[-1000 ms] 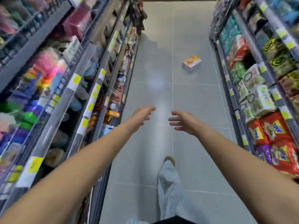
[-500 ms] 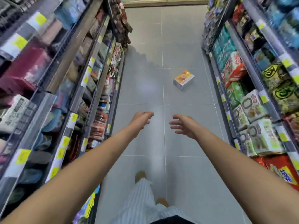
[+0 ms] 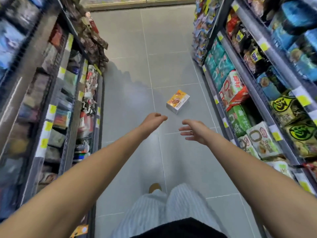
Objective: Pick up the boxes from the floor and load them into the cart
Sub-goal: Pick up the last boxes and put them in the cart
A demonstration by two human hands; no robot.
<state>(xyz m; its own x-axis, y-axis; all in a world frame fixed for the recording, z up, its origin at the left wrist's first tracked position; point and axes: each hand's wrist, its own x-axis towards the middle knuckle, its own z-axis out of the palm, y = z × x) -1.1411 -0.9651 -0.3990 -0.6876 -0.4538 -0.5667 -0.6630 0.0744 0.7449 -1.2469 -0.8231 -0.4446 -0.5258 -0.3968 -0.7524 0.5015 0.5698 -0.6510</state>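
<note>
I had both arms stretched out ahead of me down the aisle, and neither hand held anything: my left hand [image 3: 153, 120] hung with its fingers loosely curled, my right hand [image 3: 193, 130] was spread with the fingers straight. The box [image 3: 177, 103], orange and yellow on top, lay flat on the grey floor [image 3: 130, 103], skewed to the tile lines, nearer the right shelves [image 3: 248, 107] than the left shelves [image 3: 51, 107]. A second before, it had sat well up the aisle from my hands; now it lay just past my fingertips, a little to the right, with my hands held out much as before. So I had walked most of the way to it, one foot [image 3: 154, 187] forward under me, and I judged the approach nearly done. What remained was to bend and take it by its long sides with both hands. The hands were probably well above the floor, though the wide lens made that hard to tell. The cart was not in view, so the carry back would call for a turn first.
</note>
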